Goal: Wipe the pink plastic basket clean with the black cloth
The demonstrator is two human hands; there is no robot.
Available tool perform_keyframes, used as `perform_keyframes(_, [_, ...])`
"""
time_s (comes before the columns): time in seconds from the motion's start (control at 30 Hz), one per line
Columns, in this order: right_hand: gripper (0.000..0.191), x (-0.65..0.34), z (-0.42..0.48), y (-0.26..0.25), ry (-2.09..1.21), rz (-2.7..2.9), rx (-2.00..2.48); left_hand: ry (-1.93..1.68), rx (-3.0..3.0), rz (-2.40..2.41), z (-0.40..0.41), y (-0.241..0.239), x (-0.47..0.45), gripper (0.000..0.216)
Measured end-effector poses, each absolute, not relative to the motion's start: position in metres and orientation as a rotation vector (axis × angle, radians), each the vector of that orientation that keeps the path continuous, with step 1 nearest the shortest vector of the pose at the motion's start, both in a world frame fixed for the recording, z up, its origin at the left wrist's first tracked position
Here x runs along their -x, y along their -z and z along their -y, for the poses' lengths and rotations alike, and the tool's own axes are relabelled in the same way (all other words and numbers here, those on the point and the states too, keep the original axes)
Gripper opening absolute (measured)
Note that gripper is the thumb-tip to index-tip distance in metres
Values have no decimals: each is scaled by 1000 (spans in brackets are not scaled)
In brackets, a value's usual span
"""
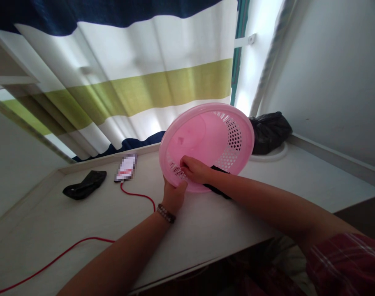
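Note:
A pink plastic basket (202, 127) with perforated sides is tilted so that its opening faces me. My left hand (174, 195) grips its near left rim, thumb on the inside and the other fingers hidden behind. Inside the opening, my right hand (193, 168) has its fingers curled together close to the perforated wall. Whether anything sits between those fingertips is too small to make out. Beneath my right wrist lies a flat black item (220, 191), partly covered by the basket and my forearm.
A black plastic bag (272, 129) rests on a white round rim (276, 155) at the back right. On the left are a phone (126, 167) with a red cable (138, 195) and a folded black bag (85, 185). A striped curtain (138, 82) hangs behind the white table (206, 230).

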State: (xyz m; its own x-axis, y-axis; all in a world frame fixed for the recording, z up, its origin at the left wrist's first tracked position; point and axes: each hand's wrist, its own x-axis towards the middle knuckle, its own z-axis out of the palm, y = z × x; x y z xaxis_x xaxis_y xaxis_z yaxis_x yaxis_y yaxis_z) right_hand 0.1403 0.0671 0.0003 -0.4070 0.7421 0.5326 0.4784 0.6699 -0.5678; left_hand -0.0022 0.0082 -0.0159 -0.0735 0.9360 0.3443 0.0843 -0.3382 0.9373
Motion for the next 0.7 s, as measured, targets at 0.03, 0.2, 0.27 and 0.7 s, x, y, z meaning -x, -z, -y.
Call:
perform_keyframes(0.03, [17,-141,-66,0,-437,2071,934,-1501,-1477,-1136,-8,15,2,68])
perform_keyframes(0.2, [15,-139,-67,1,-519,2005,918,-1505,-1493,-1142,-9,15,0,68])
perform_keyframes(0.27, [11,-138,-69,1,-548,1987,925,-1504,-1497,-1177,-9,15,0,67])
perform_keyframes(0.7, [9,-123,-79,-7,-608,1964,1146,-1479,-1561,-1159,-5,14,1,64])
